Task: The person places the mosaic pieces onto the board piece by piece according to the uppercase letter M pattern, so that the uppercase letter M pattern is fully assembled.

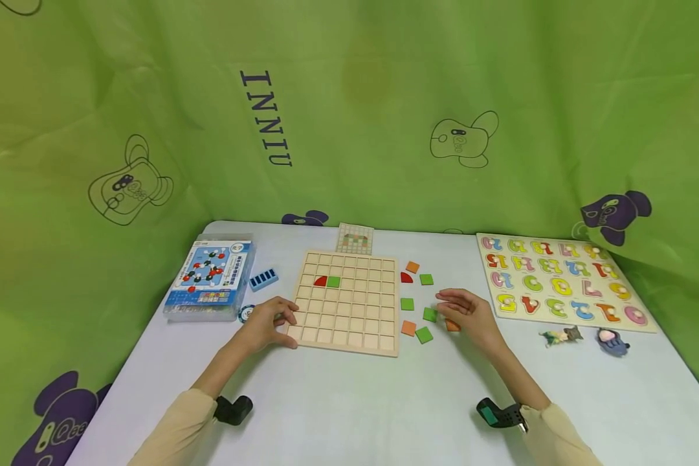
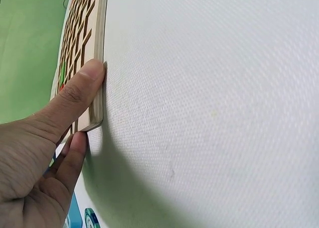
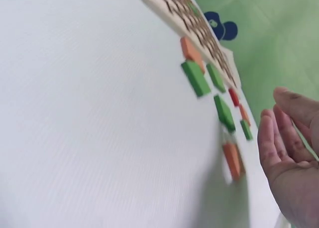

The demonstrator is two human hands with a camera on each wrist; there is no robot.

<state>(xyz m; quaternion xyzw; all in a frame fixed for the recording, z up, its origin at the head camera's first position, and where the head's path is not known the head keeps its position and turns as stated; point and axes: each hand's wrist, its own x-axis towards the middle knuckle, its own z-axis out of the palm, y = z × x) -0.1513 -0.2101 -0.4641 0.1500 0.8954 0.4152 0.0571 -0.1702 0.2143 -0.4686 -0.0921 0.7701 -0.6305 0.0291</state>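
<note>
A wooden grid board (image 1: 349, 310) lies on the table. A red quarter-circle tile (image 1: 321, 281) and a green square tile (image 1: 333, 281) sit side by side in its cells. My left hand (image 1: 266, 322) holds the board's near left corner; in the left wrist view the thumb (image 2: 75, 93) lies along the front edge and the fingers touch the side. My right hand (image 1: 472, 317) hovers over the loose tiles right of the board, fingers loosely bent, nothing visible in them. Under it lie an orange tile (image 1: 452, 325), partly hidden, and a green tile (image 1: 430, 314).
More green, orange and red tiles (image 1: 407, 304) lie beside the board. A pattern card (image 1: 355, 239) stands behind it. At left are a boxed set (image 1: 210, 278), a blue block (image 1: 264, 279) and a round chip (image 1: 246, 314). A number puzzle (image 1: 559, 285) and two figurines (image 1: 613, 342) are at right.
</note>
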